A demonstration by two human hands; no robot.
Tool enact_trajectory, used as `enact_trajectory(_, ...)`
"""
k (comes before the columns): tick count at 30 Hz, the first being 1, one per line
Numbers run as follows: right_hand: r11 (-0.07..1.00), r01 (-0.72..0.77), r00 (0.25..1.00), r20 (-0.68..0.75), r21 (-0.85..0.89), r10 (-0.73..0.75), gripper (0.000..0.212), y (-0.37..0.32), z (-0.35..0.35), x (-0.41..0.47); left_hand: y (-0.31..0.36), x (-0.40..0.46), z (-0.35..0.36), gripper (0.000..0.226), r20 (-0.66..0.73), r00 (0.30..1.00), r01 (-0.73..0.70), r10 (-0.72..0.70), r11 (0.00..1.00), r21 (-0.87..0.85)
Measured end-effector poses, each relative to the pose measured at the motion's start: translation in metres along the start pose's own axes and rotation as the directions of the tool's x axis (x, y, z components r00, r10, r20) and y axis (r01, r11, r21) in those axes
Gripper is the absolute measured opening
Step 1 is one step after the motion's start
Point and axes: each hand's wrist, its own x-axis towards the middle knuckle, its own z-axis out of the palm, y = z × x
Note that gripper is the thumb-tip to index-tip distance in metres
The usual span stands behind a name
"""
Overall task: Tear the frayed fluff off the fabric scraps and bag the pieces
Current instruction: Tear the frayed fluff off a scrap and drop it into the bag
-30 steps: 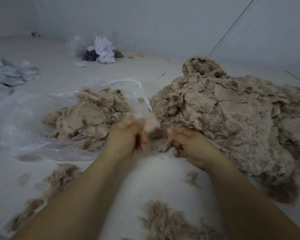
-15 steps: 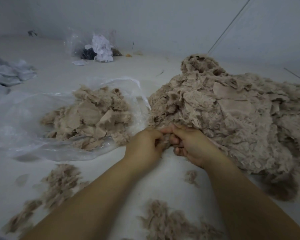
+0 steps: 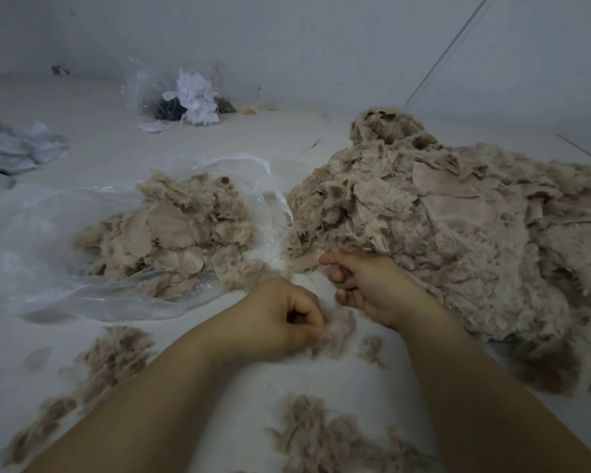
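Observation:
A big heap of beige fabric scraps (image 3: 458,233) with frayed edges fills the right side of the white surface. My right hand (image 3: 365,285) grips a scrap (image 3: 304,262) at the heap's near left foot, fingers curled round it. My left hand (image 3: 280,319), lower and nearer to me, pinches a blurred tuft of torn fluff (image 3: 338,327) just off its fingertips. To the left lies an open clear plastic bag (image 3: 31,240) with a mound of bagged pieces (image 3: 164,233) in it.
Loose fluff clumps lie on the near surface at the left (image 3: 113,360) and bottom middle (image 3: 321,435). A second clear bag with white and dark scraps (image 3: 188,97) stands at the back by the wall. Crumpled grey cloth (image 3: 11,148) lies far left.
My left hand swung from the bag over to my right hand at the heap, then pulled down toward me with a tuft of fluff. My right hand stayed at the heap's foot.

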Motion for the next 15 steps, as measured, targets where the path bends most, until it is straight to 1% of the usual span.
enact_trajectory(2,1.000,0.012,1.000,-0.004,-0.012,-0.012,0.032,0.001,0.000,0.001,-0.002,0.003,-0.002,0.014,-0.086,0.996,-0.003,-0.001,0.999,-0.045)
enact_trajectory(4,1.000,0.019,1.000,-0.001,-0.014,-0.019,0.032,0.002,0.000,0.001,-0.005,0.006,0.000,0.007,-0.140,0.990,-0.003,-0.007,0.997,-0.075)
enact_trajectory(5,1.000,0.019,1.000,0.001,-0.012,-0.019,0.032,0.002,0.000,0.002,-0.007,0.007,0.001,0.004,-0.199,0.980,-0.010,0.008,1.000,-0.010)
enact_trajectory(6,1.000,0.016,1.000,0.004,-0.012,-0.016,0.032,0.002,-0.001,0.002,-0.010,0.009,0.001,0.005,-0.283,0.958,0.004,0.033,0.992,0.128)
enact_trajectory(7,1.000,0.013,1.000,0.005,-0.012,-0.013,0.031,0.002,-0.001,0.002,-0.014,0.011,0.001,0.010,-0.369,0.928,0.060,0.054,0.955,0.290)
enact_trajectory(8,1.000,0.010,1.000,0.008,-0.013,-0.010,0.031,0.003,-0.001,0.002,-0.015,0.012,0.000,0.016,-0.438,0.897,0.147,0.058,0.896,0.419)
enact_trajectory(9,1.000,0.010,1.000,0.012,-0.015,-0.010,0.030,0.003,-0.001,0.002,-0.015,0.011,-0.001,0.025,-0.482,0.876,0.245,0.028,0.835,0.493)
enact_trajectory(10,1.000,0.011,1.000,0.016,-0.017,-0.011,0.030,0.003,-0.001,0.002,-0.014,0.011,-0.002,0.033,-0.505,0.863,0.325,-0.019,0.786,0.526)
enact_trajectory(11,1.000,0.012,1.000,0.020,-0.019,-0.012,0.030,0.003,-0.001,0.001,-0.013,0.011,-0.002,0.039,-0.509,0.859,0.365,-0.052,0.760,0.538)
enact_trajectory(12,1.000,0.015,1.000,0.024,-0.021,-0.014,0.030,0.002,-0.001,0.001,-0.012,0.012,0.000,0.041,-0.491,0.869,0.356,-0.056,0.760,0.544)
enact_trajectory(13,1.000,0.019,0.999,0.028,-0.022,-0.018,0.030,0.002,-0.001,0.000,-0.010,0.012,0.003,0.039,-0.458,0.888,0.308,-0.039,0.791,0.529)
enact_trajectory(15,0.999,0.029,0.999,0.032,-0.024,-0.028,0.029,0.002,0.000,0.000,-0.004,0.015,0.013,0.035,-0.376,0.927,0.179,0.000,0.880,0.440)
